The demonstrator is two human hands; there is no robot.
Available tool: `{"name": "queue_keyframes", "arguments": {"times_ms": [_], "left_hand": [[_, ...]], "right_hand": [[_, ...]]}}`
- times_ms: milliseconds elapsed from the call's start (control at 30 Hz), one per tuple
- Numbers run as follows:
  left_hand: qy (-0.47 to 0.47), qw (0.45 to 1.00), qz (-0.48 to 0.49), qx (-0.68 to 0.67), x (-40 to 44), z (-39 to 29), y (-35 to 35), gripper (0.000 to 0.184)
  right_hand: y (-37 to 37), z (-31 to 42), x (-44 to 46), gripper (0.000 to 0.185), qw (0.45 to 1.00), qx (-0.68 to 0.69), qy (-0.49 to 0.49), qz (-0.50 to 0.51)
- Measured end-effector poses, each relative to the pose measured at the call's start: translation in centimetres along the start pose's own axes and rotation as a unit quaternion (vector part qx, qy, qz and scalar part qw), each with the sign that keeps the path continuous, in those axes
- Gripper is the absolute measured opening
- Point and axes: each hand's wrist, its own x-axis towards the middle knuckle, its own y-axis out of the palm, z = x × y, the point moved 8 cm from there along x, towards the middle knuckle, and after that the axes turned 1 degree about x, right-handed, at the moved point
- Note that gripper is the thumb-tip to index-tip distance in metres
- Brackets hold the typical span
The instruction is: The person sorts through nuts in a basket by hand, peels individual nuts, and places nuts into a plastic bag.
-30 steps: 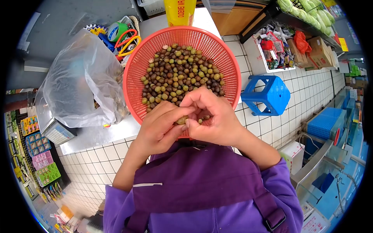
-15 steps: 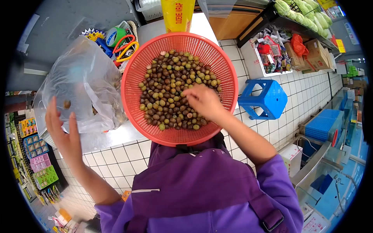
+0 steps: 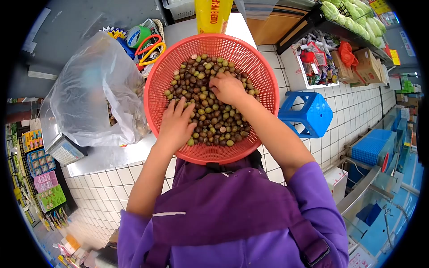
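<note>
A round red plastic basket [image 3: 211, 156] holds a heap of small round green and brown fruits [image 3: 210, 117]. My left hand [image 3: 176, 124] lies on the fruits at the basket's left side, fingers spread and pointing up, with nothing held. Farther up and right, my right hand [image 3: 227, 88] rests on the heap with its fingers bent down among the fruits; its fingertips are partly hidden, so any grip there cannot be made out. Left of the basket, a clear plastic bag [image 3: 85, 98] stands on the metal table [image 3: 107, 161], with some brownish pieces inside.
A yellow box [image 3: 212, 17] stands behind the basket. Scissors [image 3: 149, 50] and green tape [image 3: 137, 36] sit at upper left. A scale [image 3: 67, 151] is beside the bag. To the right are a blue stool [image 3: 308, 114], a white box of packets [image 3: 292, 67] and cartons [image 3: 367, 62].
My left hand has come back from over the plastic bag, where a small brown thing was in the air, to the fruits. My right hand has moved up over the heap.
</note>
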Motion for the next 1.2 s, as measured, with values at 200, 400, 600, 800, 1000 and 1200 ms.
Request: {"name": "queue_keyframes", "arguments": {"times_ms": [200, 400, 600, 800, 1000, 1200], "left_hand": [[-0.079, 0.983, 0.167, -0.006, 2.6, 0.3, 2.9, 0.086], [-0.046, 0.978, 0.195, -0.057, 3.1, -3.3, 4.3, 0.068], [0.018, 0.968, 0.197, -0.157, 0.8, -8.4, 2.9, 0.054], [0.089, 0.972, 0.149, -0.161, -2.7, -7.3, -0.6, 0.034], [0.029, 0.971, 0.105, -0.212, -4.3, -2.7, -2.2, 0.022], [0.01, 0.979, 0.008, -0.203, 4.2, -1.0, 2.3, 0.019]], "right_hand": [[-1.7, 5.0, -7.9, 0.017, 0.987, -0.066, -0.037, 0.14], [-4.8, 5.1, -11.3, 0.024, 0.993, 0.025, -0.07, 0.089], [-7.6, 1.1, -5.3, 0.022, 0.998, 0.037, -0.028, -0.049], [-4.1, 1.3, 4.8, 0.019, 0.997, -0.01, -0.02, -0.072], [-1.0, -0.1, 6.7, 0.016, 0.988, -0.148, 0.041, 0.029], [0.2, -0.1, 5.7, 0.024, 0.978, -0.155, 0.079, 0.114]]}}
